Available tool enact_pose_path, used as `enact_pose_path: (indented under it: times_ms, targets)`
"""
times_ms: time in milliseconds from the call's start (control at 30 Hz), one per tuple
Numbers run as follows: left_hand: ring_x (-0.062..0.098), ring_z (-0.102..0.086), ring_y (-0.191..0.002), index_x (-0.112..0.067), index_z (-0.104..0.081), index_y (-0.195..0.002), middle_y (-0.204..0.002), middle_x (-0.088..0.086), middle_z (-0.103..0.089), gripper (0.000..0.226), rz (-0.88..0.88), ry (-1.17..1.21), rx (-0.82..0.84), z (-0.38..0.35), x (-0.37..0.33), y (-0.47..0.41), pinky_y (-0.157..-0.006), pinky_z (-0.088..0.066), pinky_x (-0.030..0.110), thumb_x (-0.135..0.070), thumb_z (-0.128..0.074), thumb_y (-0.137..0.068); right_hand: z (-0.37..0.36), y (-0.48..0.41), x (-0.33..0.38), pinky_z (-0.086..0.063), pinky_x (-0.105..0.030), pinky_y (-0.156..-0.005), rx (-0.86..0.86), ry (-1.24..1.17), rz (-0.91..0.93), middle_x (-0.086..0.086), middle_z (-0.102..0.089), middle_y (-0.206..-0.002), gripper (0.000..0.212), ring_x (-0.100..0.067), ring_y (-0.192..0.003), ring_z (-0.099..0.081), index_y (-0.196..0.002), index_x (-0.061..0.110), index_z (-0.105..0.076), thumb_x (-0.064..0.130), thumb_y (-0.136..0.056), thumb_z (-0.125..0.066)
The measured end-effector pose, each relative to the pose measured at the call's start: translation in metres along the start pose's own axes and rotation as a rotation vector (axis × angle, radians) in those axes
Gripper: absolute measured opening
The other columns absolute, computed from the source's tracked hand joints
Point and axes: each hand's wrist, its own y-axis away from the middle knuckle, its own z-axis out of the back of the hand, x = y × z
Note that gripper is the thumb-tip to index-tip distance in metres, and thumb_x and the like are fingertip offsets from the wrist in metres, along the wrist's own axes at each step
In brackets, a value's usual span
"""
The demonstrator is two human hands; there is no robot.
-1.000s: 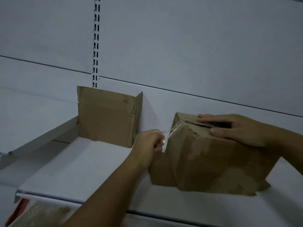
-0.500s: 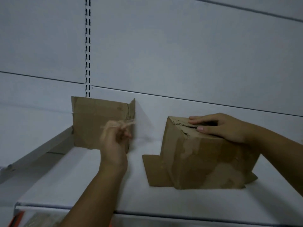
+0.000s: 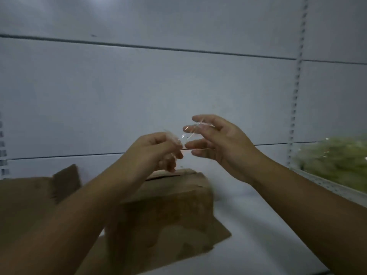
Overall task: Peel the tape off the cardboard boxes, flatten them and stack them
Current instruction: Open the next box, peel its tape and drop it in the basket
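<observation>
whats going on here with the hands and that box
A person holds a strip of clear tape up between both hands: the left hand pinches a bunched end, while the other end clings to the spread fingers of the right hand. The cardboard box stands on the shelf below, not yet flattened.

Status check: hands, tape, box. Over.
Left hand pinches clear tape; right hand open, tape stuck across its fingertips. Box upright on shelf, untouched, not yet flattened. Other cardboard left of it.

Clear tape (image 3: pixel 176 140) in left hand (image 3: pixel 153 152); right hand (image 3: pixel 225 148) spread.
</observation>
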Motion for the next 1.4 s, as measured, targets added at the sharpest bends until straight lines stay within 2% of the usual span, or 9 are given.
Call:
enact_pose_path:
  times_ms: [267,400,500,600,700,833,933,1167,1400]
  targets:
    - [0.024,-0.066,-0.088,-0.014,-0.071,-0.084,-0.093,0.012,-0.071,0.021,-0.088,0.080,0.117,-0.172,-0.026,-0.094,-0.087,-0.051,0.030,0.003,-0.073,-0.070,0.204,0.051,0.025,-0.057,-0.019,-0.061,-0.625,0.022,0.116,-0.005,-0.067,-0.076,0.014,-0.013,-0.064,-0.066,-0.085,0.013,-0.055,0.000,-0.087,-0.060]
    - [0.008,-0.064,-0.084,-0.019,-0.071,-0.083,-0.096,0.001,-0.072,0.023,-0.216,0.025,0.156,-0.250,-0.022,-0.137,-0.078,-0.049,0.015,0.002,-0.065,-0.081,0.305,0.088,0.037,-0.058,-0.019,-0.067,-0.892,0.423,0.193,-0.005,-0.067,-0.080,0.009,-0.015,-0.070,-0.067,-0.083,0.012,-0.064,0.003,-0.082,-0.067]
    - [0.006,-0.064,-0.089,-0.019,-0.070,-0.083,-0.102,-0.003,-0.070,0.012,-0.297,-0.058,0.058,-0.311,-0.008,-0.167,-0.082,-0.051,0.015,-0.009,-0.065,-0.084,0.356,0.095,0.038,-0.054,-0.012,-0.069,-0.902,0.816,0.266,0.003,-0.067,-0.084,0.009,-0.007,-0.072,-0.065,-0.085,0.017,-0.066,0.011,-0.080,-0.071]
    - [0.016,-0.052,-0.121,-0.013,-0.065,-0.114,-0.131,0.001,-0.058,0.026,-0.390,-0.238,-0.051,-0.365,0.009,-0.202,-0.107,-0.035,0.026,-0.012,-0.050,-0.094,0.390,0.085,0.034,-0.048,-0.021,-0.061,-0.863,1.356,0.403,0.008,-0.058,-0.084,0.011,-0.009,-0.068,-0.058,-0.081,0.018,-0.063,0.014,-0.078,-0.073]
    - [0.016,-0.011,-0.146,-0.011,-0.027,-0.147,-0.158,0.002,-0.017,0.050,-0.324,-0.435,0.216,-0.409,0.038,-0.217,-0.115,-0.007,0.026,-0.010,-0.033,-0.098,0.415,0.079,0.007,-0.046,-0.030,-0.057,-0.697,1.690,0.280,0.001,-0.062,-0.080,0.013,-0.022,-0.066,-0.059,-0.071,0.016,-0.064,0.005,-0.074,-0.069]
    - [0.022,-0.001,-0.147,-0.022,-0.001,-0.151,-0.158,-0.002,-0.005,0.062,-0.023,-0.434,0.526,-0.440,0.083,-0.221,-0.118,-0.003,0.049,-0.047,-0.021,-0.098,0.433,0.090,-0.041,-0.051,-0.034,-0.068,-0.472,1.637,0.078,0.003,-0.066,-0.085,0.014,-0.017,-0.073,-0.061,-0.080,0.016,-0.070,0.008,-0.082,-0.058]
    - [0.017,-0.035,-0.135,-0.020,-0.027,-0.145,-0.148,-0.003,-0.035,0.056,0.267,-0.096,0.475,-0.445,0.083,-0.228,-0.106,-0.034,0.032,-0.049,-0.026,-0.098,0.441,0.103,-0.046,-0.050,-0.029,-0.072,-0.404,1.534,0.007,0.011,-0.062,-0.087,0.014,-0.008,-0.077,-0.056,-0.085,0.019,-0.070,0.012,-0.085,-0.058]
    - [0.015,-0.053,-0.113,-0.025,-0.053,-0.128,-0.132,-0.003,-0.053,0.040,0.083,-0.101,0.390,-0.424,0.094,-0.233,-0.086,-0.044,0.029,-0.044,-0.047,-0.093,0.436,0.124,-0.026,-0.029,-0.022,-0.101,-0.130,1.478,-0.177,0.023,-0.038,-0.123,0.040,0.001,-0.117,-0.032,-0.133,0.026,-0.050,0.026,-0.093,-0.050]
    - [0.023,-0.047,-0.123,-0.015,-0.043,-0.130,-0.128,0.007,-0.056,0.043,0.277,0.200,0.327,-0.417,0.077,-0.249,-0.103,-0.031,0.040,-0.038,-0.045,-0.094,0.438,0.125,0.002,-0.044,-0.029,-0.093,-0.536,1.328,0.098,0.007,-0.057,-0.114,0.028,-0.009,-0.105,-0.051,-0.112,0.017,-0.063,0.006,-0.091,-0.049]
